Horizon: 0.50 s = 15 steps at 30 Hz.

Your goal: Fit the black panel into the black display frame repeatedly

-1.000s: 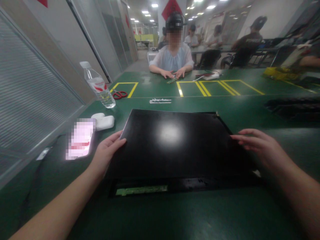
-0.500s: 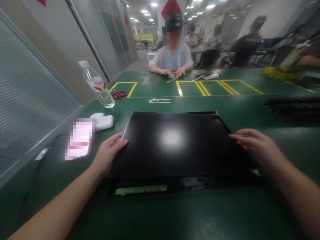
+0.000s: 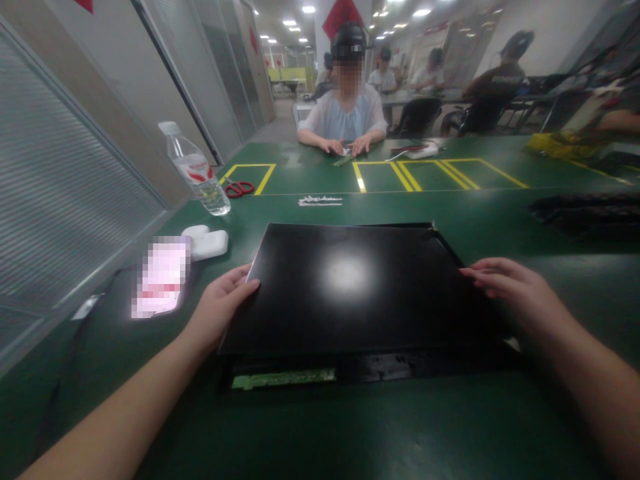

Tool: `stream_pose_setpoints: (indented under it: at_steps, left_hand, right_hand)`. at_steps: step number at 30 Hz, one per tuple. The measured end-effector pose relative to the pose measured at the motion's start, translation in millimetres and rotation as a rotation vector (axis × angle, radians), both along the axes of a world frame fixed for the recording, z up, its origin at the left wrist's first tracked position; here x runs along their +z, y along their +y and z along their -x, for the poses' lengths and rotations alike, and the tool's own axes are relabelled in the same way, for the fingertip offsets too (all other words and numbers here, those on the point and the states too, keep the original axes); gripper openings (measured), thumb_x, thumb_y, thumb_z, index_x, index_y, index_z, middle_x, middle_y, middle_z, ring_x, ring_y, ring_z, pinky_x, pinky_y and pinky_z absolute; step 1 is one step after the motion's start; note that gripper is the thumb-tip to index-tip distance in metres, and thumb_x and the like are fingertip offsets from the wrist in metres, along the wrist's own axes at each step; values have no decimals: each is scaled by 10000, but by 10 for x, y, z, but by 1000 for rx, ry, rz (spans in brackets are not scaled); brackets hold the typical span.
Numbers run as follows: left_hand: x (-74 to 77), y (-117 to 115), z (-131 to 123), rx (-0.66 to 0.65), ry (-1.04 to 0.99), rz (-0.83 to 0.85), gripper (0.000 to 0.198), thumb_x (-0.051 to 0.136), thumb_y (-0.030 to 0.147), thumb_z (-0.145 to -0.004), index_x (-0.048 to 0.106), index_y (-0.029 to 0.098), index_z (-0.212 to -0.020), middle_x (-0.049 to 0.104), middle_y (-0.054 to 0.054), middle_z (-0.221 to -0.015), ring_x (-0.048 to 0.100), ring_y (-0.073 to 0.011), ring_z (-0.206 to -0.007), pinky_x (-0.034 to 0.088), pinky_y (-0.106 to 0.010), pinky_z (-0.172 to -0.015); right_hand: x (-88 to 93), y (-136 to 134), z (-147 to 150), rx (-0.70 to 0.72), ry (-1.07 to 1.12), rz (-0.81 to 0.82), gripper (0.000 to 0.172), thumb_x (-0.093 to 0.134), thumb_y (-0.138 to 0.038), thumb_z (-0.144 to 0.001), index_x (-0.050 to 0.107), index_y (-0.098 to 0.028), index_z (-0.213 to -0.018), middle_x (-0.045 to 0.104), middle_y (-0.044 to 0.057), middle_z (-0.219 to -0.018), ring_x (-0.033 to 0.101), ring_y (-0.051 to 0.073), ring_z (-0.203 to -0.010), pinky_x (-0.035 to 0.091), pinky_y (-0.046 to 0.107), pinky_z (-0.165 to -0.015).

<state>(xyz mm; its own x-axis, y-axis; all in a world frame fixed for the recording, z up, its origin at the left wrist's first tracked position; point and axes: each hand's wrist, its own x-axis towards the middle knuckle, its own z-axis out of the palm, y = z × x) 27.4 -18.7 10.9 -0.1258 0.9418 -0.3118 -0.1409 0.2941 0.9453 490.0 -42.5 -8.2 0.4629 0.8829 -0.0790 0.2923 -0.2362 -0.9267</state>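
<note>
A large black flat panel (image 3: 350, 287) lies on the green table (image 3: 350, 433) right in front of me, glossy side up. A narrow green circuit strip (image 3: 283, 379) shows along its near edge. My left hand (image 3: 220, 310) grips the panel's left edge, thumb on top and fingers hidden beneath; that side sits slightly raised. My right hand (image 3: 515, 293) rests at the right edge with its fingers stretched out flat against the panel.
A lit phone (image 3: 160, 277), a white case (image 3: 207, 241), a water bottle (image 3: 197, 170) and red scissors (image 3: 239, 189) stand to the left. Small white parts (image 3: 320, 200) lie beyond the panel. Dark items (image 3: 590, 213) sit at the right. Another person (image 3: 345, 113) works across the table.
The panel's left edge has shifted slightly right and up with my left hand. My right hand has barely moved.
</note>
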Motion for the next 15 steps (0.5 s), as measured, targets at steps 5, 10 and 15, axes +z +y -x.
stream_pose_setpoints:
  at_steps: [5,10,15]
  left_hand:
    - [-13,7,10,-2,-12,2,647,943,249,-573,754,130,-1180,861,-127,-994,826,-314,-874,644,-326,-667]
    - [-49,9,19,-6,-15,-5,616,947,251,-590,759,155,-1169,863,-105,-988,828,-310,-872,662,-361,-717]
    - [-76,10,27,-20,-6,-29,615,962,249,-574,770,156,-1151,862,-107,-993,824,-322,-920,664,-370,-764]
  right_hand:
    - [-1,-11,10,9,-44,-2,304,821,-432,-585,775,-243,-819,800,65,-963,642,245,-868,439,325,-673]
    - [11,-24,29,17,-86,28,317,806,-446,-596,776,-248,-843,786,56,-899,641,244,-841,450,334,-695]
    - [50,-30,83,7,-119,29,328,794,-476,-571,768,-256,-812,775,50,-851,634,245,-797,463,351,-700]
